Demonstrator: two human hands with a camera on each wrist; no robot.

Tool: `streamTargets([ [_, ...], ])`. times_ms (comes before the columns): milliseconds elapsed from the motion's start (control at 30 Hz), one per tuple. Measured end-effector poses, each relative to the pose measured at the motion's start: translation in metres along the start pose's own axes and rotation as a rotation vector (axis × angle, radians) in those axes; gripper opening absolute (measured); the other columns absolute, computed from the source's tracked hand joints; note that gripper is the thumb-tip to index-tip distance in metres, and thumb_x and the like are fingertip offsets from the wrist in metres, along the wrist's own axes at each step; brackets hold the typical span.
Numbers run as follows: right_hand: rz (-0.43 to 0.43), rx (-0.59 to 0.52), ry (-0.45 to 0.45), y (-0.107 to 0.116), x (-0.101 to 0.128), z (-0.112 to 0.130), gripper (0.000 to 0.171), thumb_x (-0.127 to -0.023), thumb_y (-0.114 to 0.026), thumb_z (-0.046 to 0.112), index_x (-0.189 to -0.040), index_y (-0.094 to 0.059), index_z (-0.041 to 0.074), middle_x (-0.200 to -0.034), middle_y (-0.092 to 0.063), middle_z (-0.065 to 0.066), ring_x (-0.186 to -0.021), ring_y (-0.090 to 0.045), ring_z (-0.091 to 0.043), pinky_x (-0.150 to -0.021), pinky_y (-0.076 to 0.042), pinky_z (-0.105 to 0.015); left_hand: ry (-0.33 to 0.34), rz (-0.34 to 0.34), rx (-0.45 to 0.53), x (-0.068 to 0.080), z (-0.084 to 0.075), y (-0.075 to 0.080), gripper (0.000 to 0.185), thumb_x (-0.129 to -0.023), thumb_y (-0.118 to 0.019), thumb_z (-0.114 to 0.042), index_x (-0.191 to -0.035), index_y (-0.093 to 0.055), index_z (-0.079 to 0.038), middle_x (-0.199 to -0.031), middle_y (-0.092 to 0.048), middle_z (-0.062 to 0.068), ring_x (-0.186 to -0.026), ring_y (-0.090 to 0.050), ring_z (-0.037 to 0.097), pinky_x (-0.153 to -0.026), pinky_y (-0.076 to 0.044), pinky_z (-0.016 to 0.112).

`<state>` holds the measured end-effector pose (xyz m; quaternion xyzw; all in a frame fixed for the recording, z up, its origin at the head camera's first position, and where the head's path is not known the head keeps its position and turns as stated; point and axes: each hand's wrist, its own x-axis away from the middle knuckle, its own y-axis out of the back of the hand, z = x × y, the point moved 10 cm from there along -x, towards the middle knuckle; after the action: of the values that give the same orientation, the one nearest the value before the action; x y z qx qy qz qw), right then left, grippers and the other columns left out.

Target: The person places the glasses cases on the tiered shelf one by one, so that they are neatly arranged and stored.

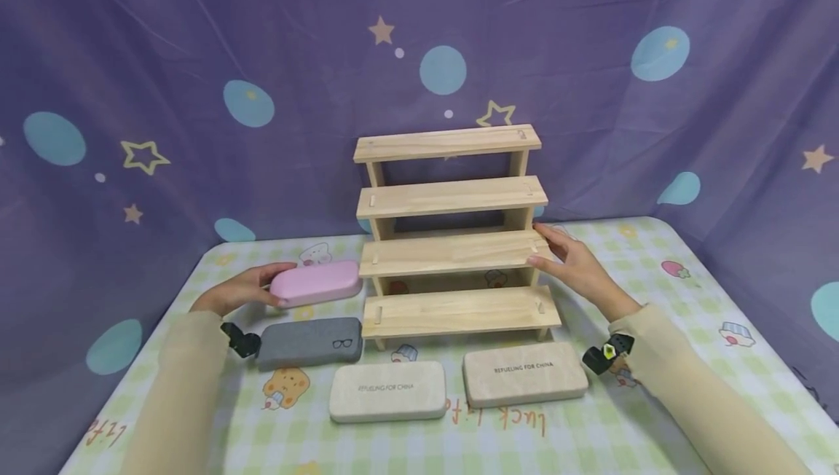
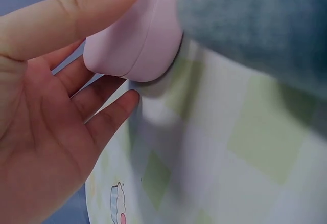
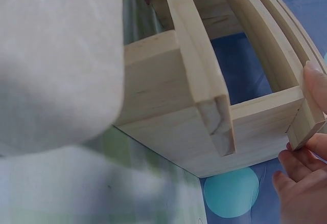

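My left hand (image 1: pixel 237 291) grips the left end of a pink glasses case (image 1: pixel 317 283), its thumb on the near side and fingers behind. In the left wrist view the case's rounded end (image 2: pixel 134 50) sits between thumb and fingers. A wooden four-step display stand (image 1: pixel 452 255) stands at the table's middle. At its right side my right hand (image 1: pixel 577 265) holds the end of the second step from the bottom. The right wrist view shows the thumb (image 3: pixel 316 83) on that board's edge, fingers around its end.
In front of the pink case lies a grey glasses case (image 1: pixel 308 344) with a spectacles print. Two pale lettered cases, one left (image 1: pixel 387 402) and one right (image 1: pixel 524 382), lie before the stand on the checked tablecloth (image 1: pixel 682 344). A purple curtain (image 1: pixel 314 38) hangs behind.
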<state>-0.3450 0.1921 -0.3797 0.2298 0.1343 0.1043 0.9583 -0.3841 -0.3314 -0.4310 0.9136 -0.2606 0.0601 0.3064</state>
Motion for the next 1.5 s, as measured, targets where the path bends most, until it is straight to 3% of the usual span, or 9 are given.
streamTargets([
  [433,-0.001,-0.023,-0.014,0.001,0.003,0.001,0.072,-0.089,-0.066,0.018,-0.147,-0.026,-0.002,-0.152,-0.024,-0.02,-0.14,-0.022,-0.032,-0.111,-0.022,-0.043,-0.025,-0.035,-0.091,-0.008,-0.004,-0.001,0.087,-0.073,-0.08,-0.014,-0.145,-0.033,-0.001,-0.147,-0.032,0.025,-0.126,-0.035,0.033,-0.101,-0.029,0.047],
  [733,0.006,-0.029,-0.014,-0.001,0.003,0.001,0.073,-0.09,-0.066,0.017,-0.147,-0.025,-0.001,-0.152,-0.024,-0.02,-0.14,-0.021,-0.033,-0.111,-0.021,-0.045,-0.02,-0.05,-0.098,-0.011,0.002,-0.001,0.09,-0.069,-0.083,-0.015,-0.145,-0.037,-0.009,-0.148,-0.032,0.02,-0.124,-0.036,0.032,-0.098,-0.033,0.043],
  [1000,0.021,-0.023,-0.031,-0.002,0.011,0.028,0.07,-0.091,-0.063,0.012,-0.145,-0.024,-0.008,-0.151,-0.021,-0.026,-0.139,-0.019,-0.038,-0.111,-0.02,-0.047,0.001,-0.094,-0.187,-0.008,0.002,0.003,0.086,-0.068,-0.084,-0.018,-0.141,-0.041,-0.002,-0.14,-0.043,0.025,-0.118,-0.044,0.03,-0.095,-0.037,0.041],
  [1267,-0.001,-0.004,-0.018,0.0,0.003,0.003,0.071,-0.09,-0.065,0.019,-0.147,-0.027,0.001,-0.152,-0.025,-0.019,-0.14,-0.022,-0.031,-0.111,-0.022,-0.043,-0.002,-0.15,-0.226,-0.003,-0.002,0.011,0.078,-0.069,-0.084,-0.024,-0.137,-0.049,-0.005,-0.132,-0.053,0.019,-0.11,-0.049,0.023,-0.093,-0.038,0.041],
  [1500,-0.013,-0.012,-0.027,0.001,0.001,-0.001,0.073,-0.089,-0.066,0.021,-0.147,-0.028,0.001,-0.152,-0.026,-0.017,-0.139,-0.024,-0.031,-0.11,-0.023,-0.041,-0.037,-0.223,-0.237,0.009,-0.01,0.027,0.073,-0.072,-0.082,-0.025,-0.135,-0.051,-0.003,-0.123,-0.06,0.019,-0.098,-0.055,0.014,-0.082,-0.044,0.025],
])
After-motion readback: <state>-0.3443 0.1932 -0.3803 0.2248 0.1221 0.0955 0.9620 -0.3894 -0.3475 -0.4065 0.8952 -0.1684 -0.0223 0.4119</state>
